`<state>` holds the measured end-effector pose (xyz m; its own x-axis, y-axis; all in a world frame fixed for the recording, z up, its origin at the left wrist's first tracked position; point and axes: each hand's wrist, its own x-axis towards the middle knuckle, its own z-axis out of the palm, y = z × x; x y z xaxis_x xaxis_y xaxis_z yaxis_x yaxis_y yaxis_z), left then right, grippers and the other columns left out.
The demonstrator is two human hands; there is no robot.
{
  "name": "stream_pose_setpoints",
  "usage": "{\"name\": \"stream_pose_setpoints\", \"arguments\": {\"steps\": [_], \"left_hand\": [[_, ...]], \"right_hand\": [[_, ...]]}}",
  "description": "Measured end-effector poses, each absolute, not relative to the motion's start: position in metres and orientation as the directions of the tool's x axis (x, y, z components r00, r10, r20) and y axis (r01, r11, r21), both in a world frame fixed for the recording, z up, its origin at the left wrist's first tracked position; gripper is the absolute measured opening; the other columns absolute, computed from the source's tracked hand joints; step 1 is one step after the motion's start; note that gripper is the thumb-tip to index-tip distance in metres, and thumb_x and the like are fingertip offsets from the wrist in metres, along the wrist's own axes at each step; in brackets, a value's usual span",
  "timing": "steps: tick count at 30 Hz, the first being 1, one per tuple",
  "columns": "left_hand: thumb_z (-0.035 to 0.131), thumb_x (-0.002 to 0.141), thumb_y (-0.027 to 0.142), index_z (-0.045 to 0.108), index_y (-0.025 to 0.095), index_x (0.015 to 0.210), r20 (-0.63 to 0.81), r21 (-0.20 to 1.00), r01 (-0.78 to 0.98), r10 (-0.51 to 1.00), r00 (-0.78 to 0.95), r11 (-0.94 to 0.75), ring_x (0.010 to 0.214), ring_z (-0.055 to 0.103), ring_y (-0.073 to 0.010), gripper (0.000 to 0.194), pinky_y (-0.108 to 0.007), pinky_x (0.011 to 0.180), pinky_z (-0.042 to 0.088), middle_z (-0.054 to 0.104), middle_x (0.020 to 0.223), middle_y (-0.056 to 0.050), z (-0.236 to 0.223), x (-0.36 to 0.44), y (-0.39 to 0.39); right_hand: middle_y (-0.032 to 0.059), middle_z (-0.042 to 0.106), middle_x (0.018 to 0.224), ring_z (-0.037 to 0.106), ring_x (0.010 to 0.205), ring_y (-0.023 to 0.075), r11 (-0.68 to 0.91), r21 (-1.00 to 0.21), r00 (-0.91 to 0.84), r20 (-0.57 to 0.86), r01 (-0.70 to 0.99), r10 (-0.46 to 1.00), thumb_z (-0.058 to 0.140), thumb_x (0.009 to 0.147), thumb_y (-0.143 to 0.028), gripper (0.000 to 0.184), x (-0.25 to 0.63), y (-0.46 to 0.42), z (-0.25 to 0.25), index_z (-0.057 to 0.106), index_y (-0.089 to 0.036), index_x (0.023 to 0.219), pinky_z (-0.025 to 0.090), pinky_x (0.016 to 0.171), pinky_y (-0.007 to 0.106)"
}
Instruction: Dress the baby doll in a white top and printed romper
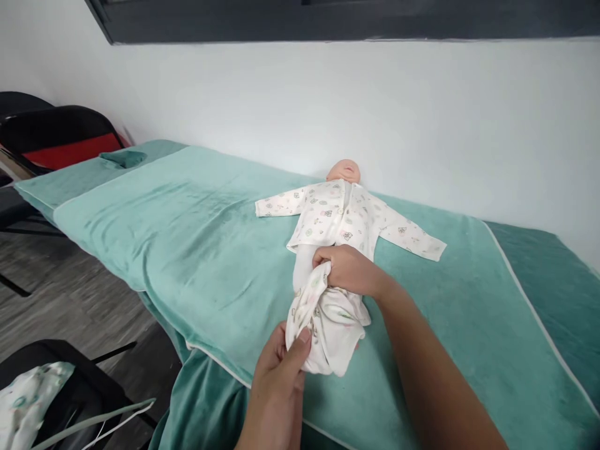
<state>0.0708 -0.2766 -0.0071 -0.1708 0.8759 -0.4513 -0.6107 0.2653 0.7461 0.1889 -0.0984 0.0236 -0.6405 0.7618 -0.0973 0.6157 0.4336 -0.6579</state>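
A baby doll (344, 170) lies on its back with its head toward the wall. It wears a white printed baby shirt (323, 209) whose sleeves spread out to both sides. Bunched around the doll's legs are white printed baby pants (335, 340). My right hand (349, 269) pinches the pants' upper edge, just below the shirt hem. Lower down, my left hand (285, 362) grips the lower left part of the pants, thumb on top. The doll's legs are mostly hidden by the cloth and my hands.
A green velvety cover (187, 231) drapes the long table, which stands against a white wall (422, 112). Black folding chairs (60, 131) stand at the far left. A nearer black chair (60, 362) holds a patterned cloth (32, 400) and a pale hanger-like piece (103, 419).
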Motion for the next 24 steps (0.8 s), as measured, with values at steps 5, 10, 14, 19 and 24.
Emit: {"name": "stream_pose_setpoints", "arguments": {"steps": [5,10,14,19,24], "left_hand": [[0.085,0.067,0.050,0.073,0.020,0.105,-0.485,0.723,-0.643,0.849,-0.211,0.254,0.086,0.070,-0.0264,0.050,-0.035,0.075,0.053,0.074,0.084,-0.007,-0.037,0.078,-0.285],[0.081,0.073,0.050,0.070,0.020,0.094,-0.455,0.789,-0.562,0.851,-0.264,0.248,0.079,0.064,-0.0201,0.039,-0.030,0.074,0.049,0.070,0.082,-0.004,-0.048,0.058,-0.281],[0.074,0.080,0.054,0.068,0.021,0.090,-0.399,0.888,-0.347,0.882,-0.251,0.303,0.072,0.052,-0.0156,0.036,-0.026,0.068,0.041,0.063,0.078,0.000,-0.046,0.035,-0.270],[0.071,0.082,0.055,0.068,0.020,0.088,-0.308,0.950,-0.133,0.920,-0.243,0.283,0.074,0.048,-0.0170,0.035,-0.026,0.068,0.038,0.059,0.078,0.000,-0.042,0.023,-0.261],[0.070,0.083,0.056,0.066,0.019,0.092,-0.366,0.903,-0.303,0.914,-0.173,0.304,0.078,0.051,-0.0167,0.039,-0.026,0.071,0.040,0.062,0.082,-0.001,-0.043,0.028,-0.258]], "right_hand": [[0.0012,0.070,0.081,0.057,0.072,0.0156,0.494,-0.580,-0.670,-0.127,0.648,0.731,0.065,0.070,-0.018,0.004,0.188,-0.102,0.029,0.061,-0.020,0.070,0.034,0.063,0.027],[0.0006,0.067,0.076,0.054,0.069,0.0155,0.499,-0.554,-0.672,-0.156,0.667,0.724,0.067,0.070,-0.022,0.012,0.188,-0.105,0.030,0.056,-0.021,0.065,0.030,0.060,0.028],[-0.0001,0.063,0.069,0.051,0.066,0.0148,0.492,-0.559,-0.678,-0.182,0.667,0.712,0.065,0.076,-0.028,0.021,0.188,-0.107,0.031,0.051,-0.021,0.062,0.028,0.059,0.029],[0.0010,0.062,0.070,0.051,0.065,0.0152,0.505,-0.539,-0.681,-0.190,0.674,0.707,0.061,0.080,-0.027,0.020,0.185,-0.110,0.035,0.051,-0.020,0.065,0.027,0.060,0.031],[-0.0005,0.061,0.070,0.052,0.066,0.0152,0.520,-0.572,-0.717,-0.183,0.634,0.672,0.061,0.082,-0.029,0.022,0.186,-0.107,0.034,0.049,-0.020,0.066,0.029,0.060,0.030]]}}
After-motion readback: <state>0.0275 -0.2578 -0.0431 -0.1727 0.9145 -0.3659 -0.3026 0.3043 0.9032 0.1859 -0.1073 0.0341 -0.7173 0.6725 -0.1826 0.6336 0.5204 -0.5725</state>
